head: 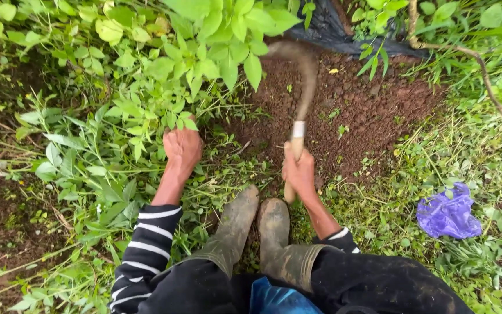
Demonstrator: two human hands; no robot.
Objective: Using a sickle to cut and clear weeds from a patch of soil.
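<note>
My right hand (299,171) tight around the sickle's (303,87) smooth wooden handle (curved blade blurred), left hand (182,146) clutching leafy green stems (164,110).

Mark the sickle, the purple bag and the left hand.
sickle (307,75), head view, on the middle of the curved blade.
purple bag (448,213), head view, on the middle of the crumpled plastic.
left hand (182,146), head view, on the back of the hand among the leaves.
</note>
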